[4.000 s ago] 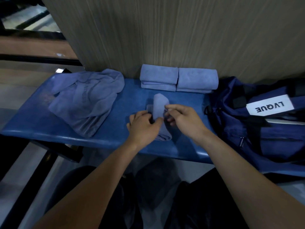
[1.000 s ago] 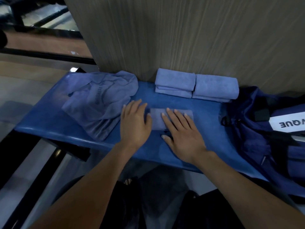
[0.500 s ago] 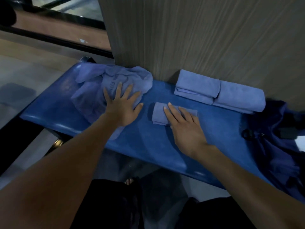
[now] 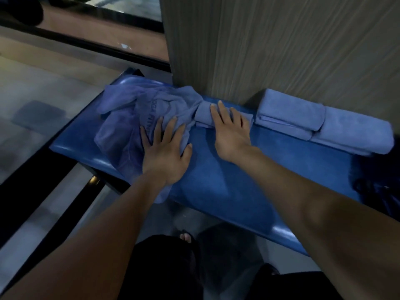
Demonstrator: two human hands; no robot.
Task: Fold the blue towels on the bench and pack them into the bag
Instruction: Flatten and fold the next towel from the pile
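Note:
A crumpled blue towel (image 4: 134, 118) with dark lettering lies at the left end of the blue bench (image 4: 238, 187). My left hand (image 4: 165, 152) rests flat on it with fingers spread. My right hand (image 4: 230, 131) presses with straight fingers on a small folded towel (image 4: 204, 114), which sits against the wall base next to the crumpled one. Two folded towels (image 4: 290, 113) (image 4: 355, 135) lie side by side along the wall to the right. A dark sliver of the bag (image 4: 381, 191) shows at the right edge.
A wood-grain wall panel (image 4: 281, 44) rises directly behind the bench. The floor and dark rails lie to the left. My legs and a foot show below the bench's front edge.
The small folded towel has slid back toward the wall under my right hand. My left hand went from the bench onto the crumpled towel. The view swung left, and most of the bag left the frame.

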